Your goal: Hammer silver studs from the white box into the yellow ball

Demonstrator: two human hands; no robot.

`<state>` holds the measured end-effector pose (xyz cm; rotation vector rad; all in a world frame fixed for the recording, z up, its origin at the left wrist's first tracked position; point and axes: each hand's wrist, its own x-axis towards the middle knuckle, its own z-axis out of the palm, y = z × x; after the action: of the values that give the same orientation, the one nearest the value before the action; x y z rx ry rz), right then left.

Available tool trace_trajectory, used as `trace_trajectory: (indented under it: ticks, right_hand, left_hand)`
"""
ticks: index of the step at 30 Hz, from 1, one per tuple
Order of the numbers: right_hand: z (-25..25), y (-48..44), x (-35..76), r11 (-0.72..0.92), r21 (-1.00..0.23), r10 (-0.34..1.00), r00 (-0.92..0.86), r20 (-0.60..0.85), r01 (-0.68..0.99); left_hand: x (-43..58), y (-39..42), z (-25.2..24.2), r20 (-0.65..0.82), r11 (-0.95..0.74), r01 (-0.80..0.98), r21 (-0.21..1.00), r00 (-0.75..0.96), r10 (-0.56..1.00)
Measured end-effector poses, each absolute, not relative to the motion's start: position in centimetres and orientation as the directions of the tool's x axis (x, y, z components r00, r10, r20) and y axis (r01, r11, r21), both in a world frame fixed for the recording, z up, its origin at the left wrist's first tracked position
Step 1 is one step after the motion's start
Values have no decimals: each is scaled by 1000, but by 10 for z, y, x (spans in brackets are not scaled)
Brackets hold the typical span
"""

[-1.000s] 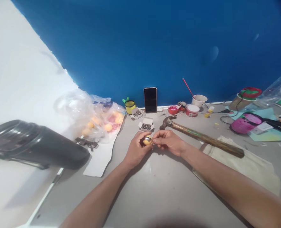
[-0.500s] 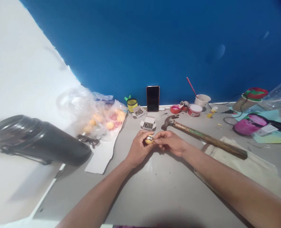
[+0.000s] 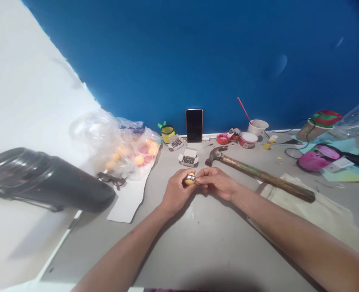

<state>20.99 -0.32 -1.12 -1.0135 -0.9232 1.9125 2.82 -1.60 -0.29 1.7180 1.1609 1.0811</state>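
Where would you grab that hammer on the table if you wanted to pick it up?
Probably by the wooden handle, toward its right end and from above. The hammer lies slanted with the handle's right end over the pale cloth; the metal head sits just beyond the right hand, so that end is more crowded.
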Motion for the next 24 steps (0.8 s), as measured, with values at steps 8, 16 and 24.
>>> trace_trajectory:
  ticks: [8,16,24]
  right_hand:
    - [-12,-3,210,-446,-825,859,-426,-285,-348]
    - [-12,-4,208,-444,-826,869,-393,-301,-347]
    - [-8,-5,207,-453,-825,865,-388,-317,-337]
  left_hand:
    - [29,-18,4,136,-189,278,942,197,971]
    - [29,-17,2,201,-257,305,917,203,958]
    - [29,-16,3,233,-299,307,904,233,944]
